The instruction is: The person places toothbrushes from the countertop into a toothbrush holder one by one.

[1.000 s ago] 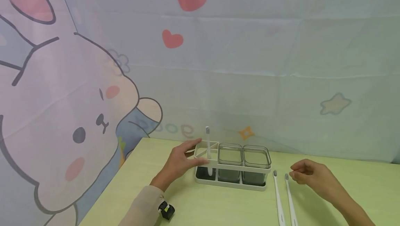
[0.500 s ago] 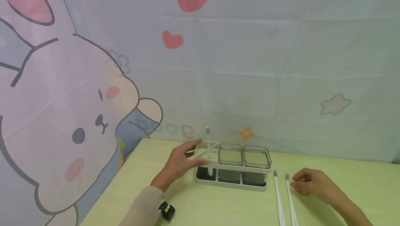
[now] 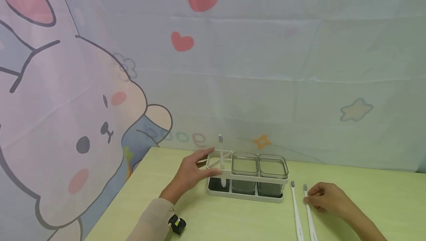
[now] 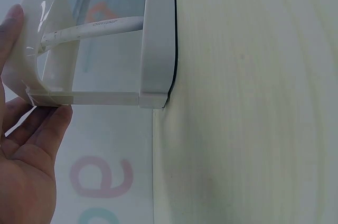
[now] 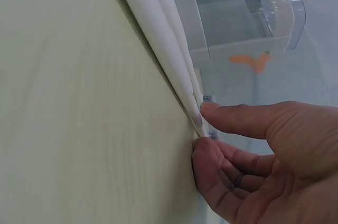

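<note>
Grasping the left end of the toothbrush holder (image 3: 256, 178) with the left hand (image 3: 189, 172), thumb in front and fingers behind. To the holder's right, touching the neck of the outer toothbrush (image 3: 310, 218) with thumb and forefinger of the right hand (image 3: 327, 198); cannot tell whether pinched firmly. Between that and the holder, lying on the tabletop (image 3: 392, 204), the inner toothbrush (image 3: 296, 211). In the holder's divided left section, standing nearly upright, a third toothbrush (image 3: 222, 162); in its middle and right sections, clear tumblers (image 3: 273, 168).
</note>
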`<action>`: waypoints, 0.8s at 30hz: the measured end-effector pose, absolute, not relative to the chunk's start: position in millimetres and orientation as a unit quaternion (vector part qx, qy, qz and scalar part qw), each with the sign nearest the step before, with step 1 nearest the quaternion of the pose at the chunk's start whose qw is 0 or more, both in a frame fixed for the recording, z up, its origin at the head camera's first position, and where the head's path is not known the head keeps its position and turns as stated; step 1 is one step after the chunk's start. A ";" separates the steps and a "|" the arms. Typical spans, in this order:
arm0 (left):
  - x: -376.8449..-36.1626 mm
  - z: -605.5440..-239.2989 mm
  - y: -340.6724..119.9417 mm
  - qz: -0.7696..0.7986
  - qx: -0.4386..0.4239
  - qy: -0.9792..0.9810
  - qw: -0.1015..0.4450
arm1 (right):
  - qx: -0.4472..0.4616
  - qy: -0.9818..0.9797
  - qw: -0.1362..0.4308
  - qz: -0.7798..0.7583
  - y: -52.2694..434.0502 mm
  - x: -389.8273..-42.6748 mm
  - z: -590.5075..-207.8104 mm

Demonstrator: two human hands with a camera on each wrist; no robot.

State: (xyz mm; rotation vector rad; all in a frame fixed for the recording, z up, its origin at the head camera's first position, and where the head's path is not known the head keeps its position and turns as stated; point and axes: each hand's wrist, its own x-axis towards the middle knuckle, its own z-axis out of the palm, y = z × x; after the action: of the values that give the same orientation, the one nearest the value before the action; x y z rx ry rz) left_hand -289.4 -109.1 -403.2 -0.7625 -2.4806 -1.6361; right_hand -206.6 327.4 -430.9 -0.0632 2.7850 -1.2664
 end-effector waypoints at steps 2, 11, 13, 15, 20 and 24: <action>-289.1 -403.1 -109.0 -0.533 -0.250 -0.807 0.038 | -0.007 0.917 0.035 -0.397 323.8 -205.8 -430.9; -290.6 -405.9 -108.6 -0.530 -0.252 -0.809 0.041 | 0.029 0.927 0.028 -0.373 312.7 -205.0 -431.1; -290.7 -406.1 -108.7 -0.532 -0.252 -0.808 0.040 | 0.035 0.928 0.021 -0.370 310.9 -205.0 -430.9; -290.4 -405.9 -108.8 -0.533 -0.252 -0.807 0.040 | 0.036 0.930 0.014 -0.366 309.9 -204.9 -431.1; -289.9 -405.2 -108.7 -0.532 -0.250 -0.808 0.040 | 0.047 0.925 0.015 -0.376 310.2 -205.2 -431.7; -290.7 -405.6 -108.4 -0.531 -0.250 -0.809 0.042 | 0.052 0.921 0.019 -0.386 311.5 -205.9 -434.3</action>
State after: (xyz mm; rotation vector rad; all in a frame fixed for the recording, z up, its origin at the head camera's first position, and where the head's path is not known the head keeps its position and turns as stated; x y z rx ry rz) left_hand -290.7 -108.4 -405.6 -0.7656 -2.4747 -1.6235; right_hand -205.9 311.5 -434.3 0.1610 2.8590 -1.1967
